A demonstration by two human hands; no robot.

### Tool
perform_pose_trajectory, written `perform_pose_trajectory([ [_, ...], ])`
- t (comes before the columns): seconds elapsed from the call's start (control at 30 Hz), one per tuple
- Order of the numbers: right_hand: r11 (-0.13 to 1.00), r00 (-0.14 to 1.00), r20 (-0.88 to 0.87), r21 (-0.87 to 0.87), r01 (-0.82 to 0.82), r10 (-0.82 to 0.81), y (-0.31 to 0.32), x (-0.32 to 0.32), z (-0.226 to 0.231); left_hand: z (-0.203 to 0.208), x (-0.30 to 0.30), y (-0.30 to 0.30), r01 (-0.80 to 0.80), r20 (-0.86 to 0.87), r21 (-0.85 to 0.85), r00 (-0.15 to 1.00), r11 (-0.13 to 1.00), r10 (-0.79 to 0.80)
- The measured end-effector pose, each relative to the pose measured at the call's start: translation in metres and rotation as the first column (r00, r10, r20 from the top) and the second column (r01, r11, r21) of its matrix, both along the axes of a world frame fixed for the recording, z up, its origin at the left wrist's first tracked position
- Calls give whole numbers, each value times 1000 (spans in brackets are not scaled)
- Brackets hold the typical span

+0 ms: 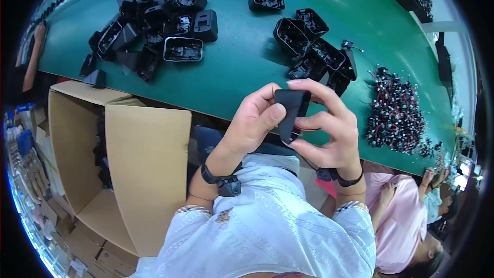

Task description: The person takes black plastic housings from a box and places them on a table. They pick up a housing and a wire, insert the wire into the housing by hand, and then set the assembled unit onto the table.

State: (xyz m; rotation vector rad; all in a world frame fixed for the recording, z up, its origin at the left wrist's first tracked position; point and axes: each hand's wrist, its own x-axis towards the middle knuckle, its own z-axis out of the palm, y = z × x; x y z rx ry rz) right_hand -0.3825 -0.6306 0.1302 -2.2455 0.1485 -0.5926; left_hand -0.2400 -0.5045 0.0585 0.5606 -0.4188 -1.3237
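Note:
Above the table's near edge, both hands hold a black plastic housing (pixel 292 107) tilted up on end. My left hand (pixel 251 121) grips its left side, the thumb pressed flat on the outer face. From the other side my right hand (pixel 334 128) steadies it, one finger on the top edge, others at its open side. A short red wire (pixel 309 130) shows by the right fingers; what it joins inside the housing is hidden.
Black housings lie in a heap (pixel 183 50) at the far left and a cluster (pixel 291 37) right of centre on the green table (pixel 226 67). Small wired parts form a pile (pixel 396 116) at right. An open cardboard box (pixel 149 175) stands left; a person in pink (pixel 401 216) sits right.

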Motion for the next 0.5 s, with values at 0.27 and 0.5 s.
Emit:
perform_pose_trajectory([
  [0.27, 345, 956, 178, 934, -90, -234, -21, -38, -44, 21, -7, -7, -129, 476, 13, 873, 992, 107],
  [0.5, 588, 950, 165, 808, 24, -266, -48, -10, -4, -4, 11, -17, -408, 660, -77, 663, 910, 353],
])
